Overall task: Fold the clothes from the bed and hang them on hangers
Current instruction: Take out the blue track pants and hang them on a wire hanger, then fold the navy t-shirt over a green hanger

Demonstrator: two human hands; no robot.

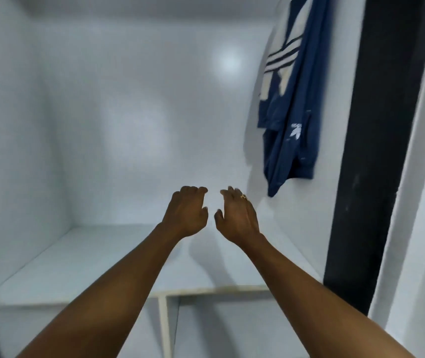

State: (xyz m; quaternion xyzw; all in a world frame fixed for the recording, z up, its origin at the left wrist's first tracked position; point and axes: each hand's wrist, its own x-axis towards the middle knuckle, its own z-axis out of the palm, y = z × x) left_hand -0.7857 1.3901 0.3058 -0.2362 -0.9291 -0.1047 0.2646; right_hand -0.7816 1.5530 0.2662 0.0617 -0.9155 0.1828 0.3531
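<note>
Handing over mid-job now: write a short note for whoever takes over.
Left hand: empty, fingers loosely curled, above the wardrobe shelf.
Right hand: empty, loosely curled, close beside the left, not touching it.
Blue striped garment: hangs at the wardrobe's upper right; its hanger is not visible.
Done: that one garment appears hung.
Left: bed and other clothes are out of view, so the remaining count cannot be told.

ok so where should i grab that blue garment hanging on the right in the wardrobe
Probably its lower edge, which hangs free, pinched from the left and below with the right hand, the nearer one. The blue garment lies close to the side wall on its right, and its upper end runs out of view.
</note>
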